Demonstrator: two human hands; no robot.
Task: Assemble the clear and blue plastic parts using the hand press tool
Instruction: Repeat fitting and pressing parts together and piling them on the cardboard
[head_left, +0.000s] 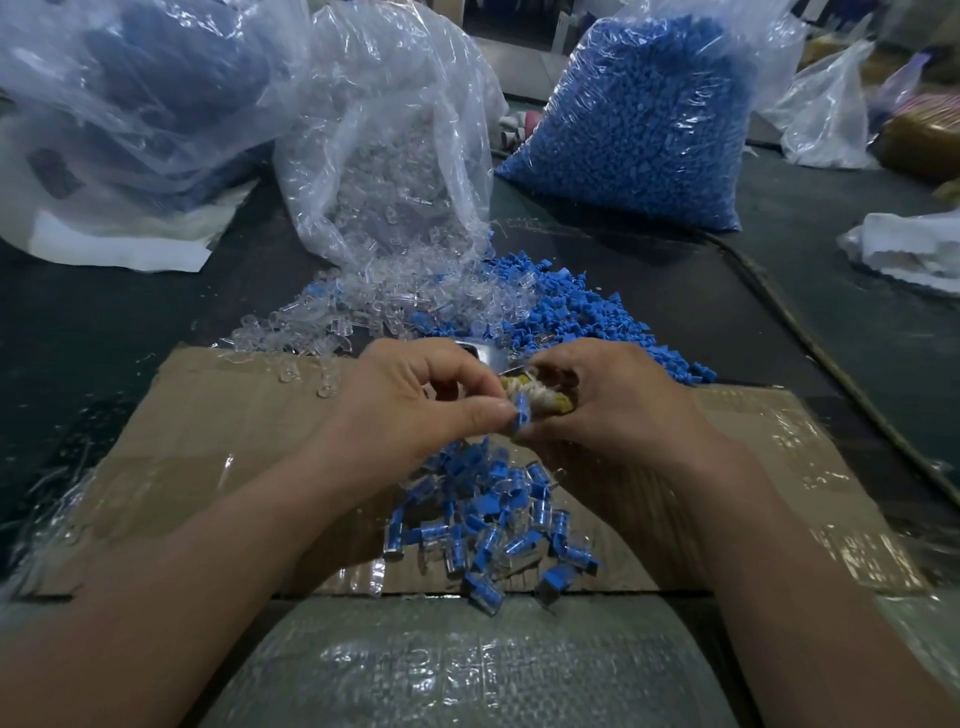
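1. Head view, centre: one blue-in-clear piece (522, 415) pinched at the tips of the left hand (415, 410), thumb below and curled fingers (457, 374) above, right against the hand press tool (543, 396).
2. Right hand (613, 400) wrapped round the tool's twine-bound handles, fingers closed on them; cannot tell whether squeezed fully home. Bit of bright metal head showing between the two hands.
3. Probably mid-cycle: piece either going into the tool or coming out pressed; seating hidden by thumb and tool.
4. Done: a heap of assembled pieces (493, 525) just below the hands, on the taped cardboard (234, 415).
5. Left to do: loose clear parts (374, 306) and loose blue parts (582, 312) spread just beyond the hands, touching each other.
6. Behind those, a bag of clear parts (384, 156) and a bulging bag of blue parts (639, 119) on the dark worktop (727, 291). Judged by that stock, only a small share finished.
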